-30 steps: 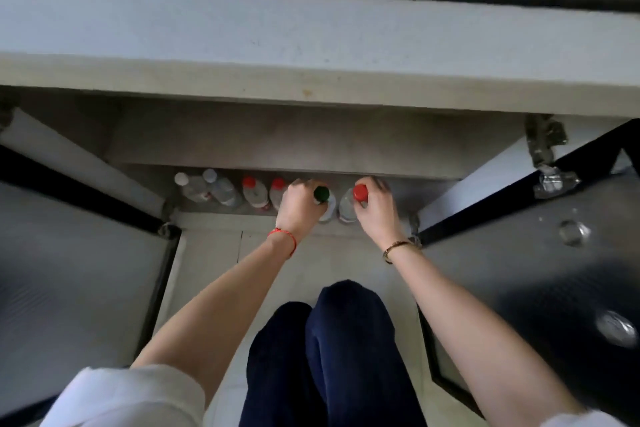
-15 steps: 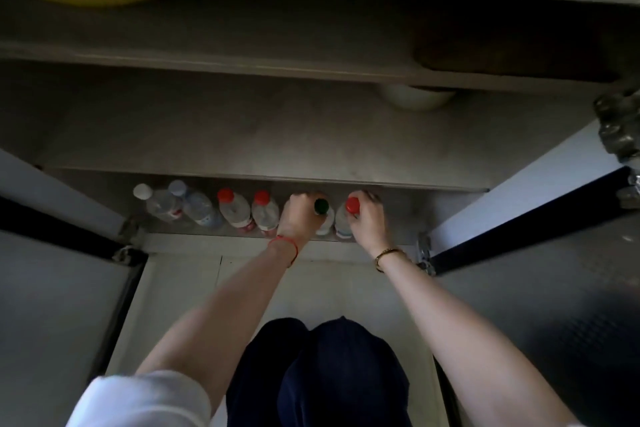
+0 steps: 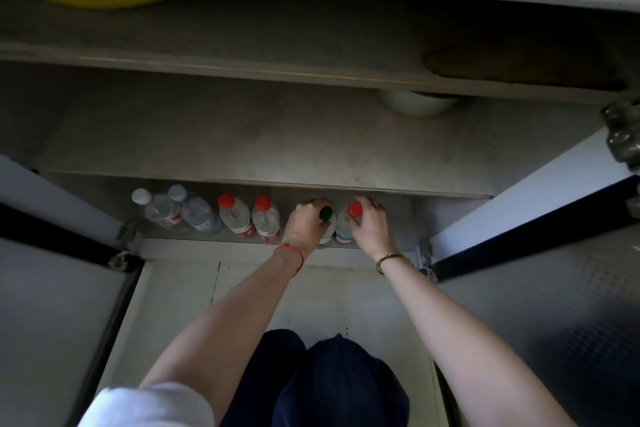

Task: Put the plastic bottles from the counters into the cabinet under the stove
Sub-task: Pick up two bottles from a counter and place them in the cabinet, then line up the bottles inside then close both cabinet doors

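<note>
Little has moved in the past half second beyond the head camera, which has tipped slightly further under the table edge; both hands remain where they were. Left hand [image 3: 304, 227] is wrapped round the neck of a green-capped bottle [image 3: 326, 222], and right hand [image 3: 370, 226] grips a red-capped bottle [image 3: 349, 224] just beside it, the two bottles touching or nearly so. Both stand upright on the cabinet floor [image 3: 408, 215] under the shelf [image 3: 263, 142], so the step in hand looks like the setting-down of this pair. To their left, four more bottles stand in a row: two red-capped bottles [image 3: 250, 217] and two white-capped bottles [image 3: 176, 210], the latter leaning a little. Cabinet doors [image 3: 52, 315] hang open on either side, and the person's dark-trousered knees [image 3: 332, 381] fill the foreground. Next, by this reading, the fingers need to let go cleanly and draw straight back without tipping the close-packed row. Whether more bottles wait on the table cannot be seen.
</note>
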The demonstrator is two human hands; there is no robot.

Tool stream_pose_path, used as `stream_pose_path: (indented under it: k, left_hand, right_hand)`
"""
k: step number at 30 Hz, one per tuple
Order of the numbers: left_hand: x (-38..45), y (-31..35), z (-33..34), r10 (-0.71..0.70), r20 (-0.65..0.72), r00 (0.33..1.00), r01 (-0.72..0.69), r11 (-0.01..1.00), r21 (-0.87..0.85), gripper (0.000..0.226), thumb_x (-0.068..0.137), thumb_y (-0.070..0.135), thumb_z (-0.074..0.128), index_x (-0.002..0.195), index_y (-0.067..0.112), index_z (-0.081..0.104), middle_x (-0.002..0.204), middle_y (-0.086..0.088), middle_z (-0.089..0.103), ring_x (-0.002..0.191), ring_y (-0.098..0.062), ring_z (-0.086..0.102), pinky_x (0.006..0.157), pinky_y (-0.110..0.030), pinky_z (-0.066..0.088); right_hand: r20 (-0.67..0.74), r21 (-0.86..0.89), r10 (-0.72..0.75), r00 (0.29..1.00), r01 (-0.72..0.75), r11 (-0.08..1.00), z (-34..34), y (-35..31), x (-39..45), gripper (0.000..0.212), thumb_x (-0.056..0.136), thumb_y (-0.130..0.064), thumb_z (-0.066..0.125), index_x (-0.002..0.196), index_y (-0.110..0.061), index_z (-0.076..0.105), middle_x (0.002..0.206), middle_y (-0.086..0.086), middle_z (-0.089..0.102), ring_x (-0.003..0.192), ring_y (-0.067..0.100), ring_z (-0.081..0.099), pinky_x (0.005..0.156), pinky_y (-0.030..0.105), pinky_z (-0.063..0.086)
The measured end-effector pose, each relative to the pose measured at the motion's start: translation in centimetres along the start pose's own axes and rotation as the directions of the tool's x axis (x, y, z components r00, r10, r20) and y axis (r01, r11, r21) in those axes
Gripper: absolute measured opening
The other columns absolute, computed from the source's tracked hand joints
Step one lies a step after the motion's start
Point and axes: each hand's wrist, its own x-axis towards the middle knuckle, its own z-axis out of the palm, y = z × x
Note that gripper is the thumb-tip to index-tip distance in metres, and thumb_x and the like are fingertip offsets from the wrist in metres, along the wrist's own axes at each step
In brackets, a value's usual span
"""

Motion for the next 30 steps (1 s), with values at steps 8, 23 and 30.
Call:
stream_pose_path:
  k: [8,23,30]
  left_hand:
    - [-4.0,0.5,-4.7,-0.062,-0.06,0.996,0.062,0.998,-0.001,0.052,0.087,0.017,0.065,0.136,0.017,0.049,0.13,-0.013,0.059,0.111,-0.033,0.062,0.09,-0.04,0.053]
    - [-20.0,-6.7,-10.0,0.005,-0.625,0.781,-0.03,0.999,-0.029,0.042,0.083,0.016,0.07,0.123,0.015,0.059,0.121,-0.006,0.065,0.112,-0.024,0.059,0.093,-0.038,0.05]
    - [-29.8,-9.1,-12.7,0.01,-0.756,0.654,-0.036,0.999,-0.018,0.046,0.085,0.017,0.07,0.129,0.017,0.057,0.124,-0.002,0.064,0.117,-0.017,0.056,0.101,-0.027,0.046]
  right_hand:
    - [0.002,-0.118,-0.099,0.995,0.098,0.988,-2.3,-2.6,-3.6,0.045,0.087,-0.015,0.063,0.13,-0.006,0.054,0.126,0.013,0.059,0.123,0.034,0.045,0.104,0.039,0.039]
    - [-0.169,-0.04,-0.534,0.828,0.536,0.843,0.4,-10.6,-12.0,0.051,0.092,-0.031,0.058,0.139,-0.017,0.046,0.133,0.002,0.055,0.13,0.019,0.038,0.11,0.037,0.037]
    - [-0.256,-0.033,-0.682,0.685,0.699,0.714,1.5,-17.4,-19.2,0.05,0.093,-0.03,0.059,0.14,-0.019,0.046,0.134,-0.001,0.054,0.131,0.015,0.039,0.11,0.034,0.037]
